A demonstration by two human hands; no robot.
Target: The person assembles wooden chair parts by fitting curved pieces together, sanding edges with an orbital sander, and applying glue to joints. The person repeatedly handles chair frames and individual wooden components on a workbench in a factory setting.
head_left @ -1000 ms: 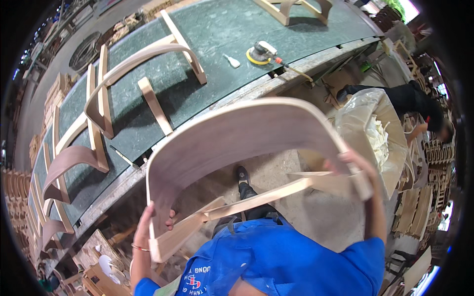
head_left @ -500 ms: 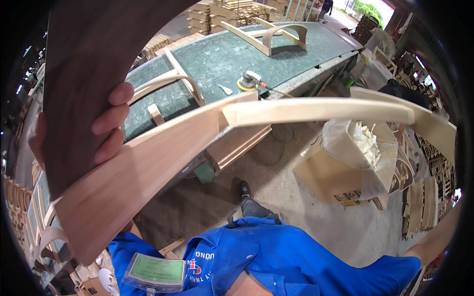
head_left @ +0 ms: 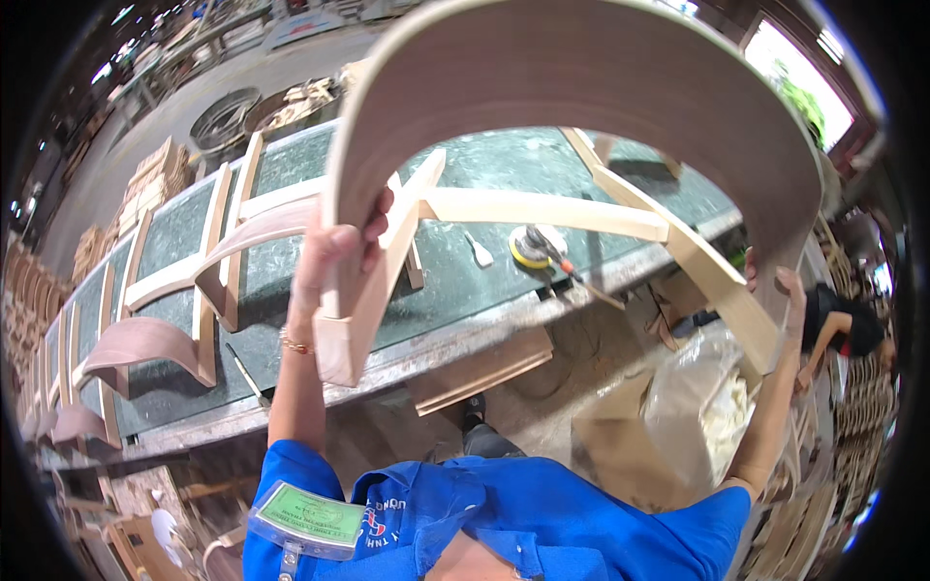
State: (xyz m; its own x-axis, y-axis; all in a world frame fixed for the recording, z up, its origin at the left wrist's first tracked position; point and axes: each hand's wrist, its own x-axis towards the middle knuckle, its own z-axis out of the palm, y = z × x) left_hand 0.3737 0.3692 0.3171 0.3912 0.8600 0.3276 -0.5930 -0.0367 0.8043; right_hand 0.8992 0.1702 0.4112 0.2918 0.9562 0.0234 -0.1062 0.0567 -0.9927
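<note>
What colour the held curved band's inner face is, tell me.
The band's inner face is pinkish brown, best seen in the head view.

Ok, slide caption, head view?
Curved wooden frame held in left grip and right grip, similar frames and a sander on the green-topped workbench beyond.

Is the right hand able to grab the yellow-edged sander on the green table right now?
Probably not: the right hand is gripping the curved wooden frame, and the sander sits on the green table beyond it. The hand would likely have to let go first.
</note>
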